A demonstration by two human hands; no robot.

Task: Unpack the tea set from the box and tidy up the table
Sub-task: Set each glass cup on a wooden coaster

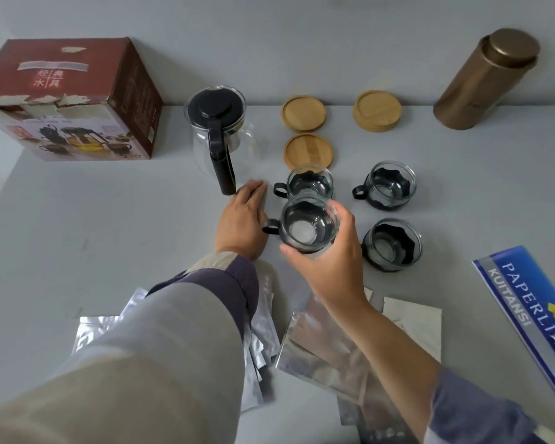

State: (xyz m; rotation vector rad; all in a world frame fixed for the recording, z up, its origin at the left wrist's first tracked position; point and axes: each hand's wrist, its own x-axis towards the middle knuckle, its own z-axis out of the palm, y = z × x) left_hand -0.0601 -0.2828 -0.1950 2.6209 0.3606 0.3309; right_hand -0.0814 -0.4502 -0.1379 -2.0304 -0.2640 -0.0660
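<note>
My right hand (330, 261) grips a glass cup with a black holder (306, 230) from the right side, just above the table. My left hand (242, 219) lies flat on the table beside that cup's handle, fingers together, holding nothing. Three more matching cups stand close by: one behind it (308, 182), one at the back right (390, 187), one at the right (391, 245). A glass teapot with a black lid and handle (220, 139) stands to the back left. The red tea-set box (68, 100) sits at the far left.
Three round wooden coasters (308, 150) lie behind the cups. A tall bronze canister (484, 81) stands at the back right. Silver foil pouches (321, 347) are scattered at the near edge under my arms. A blue receipt book (532, 315) lies at the right.
</note>
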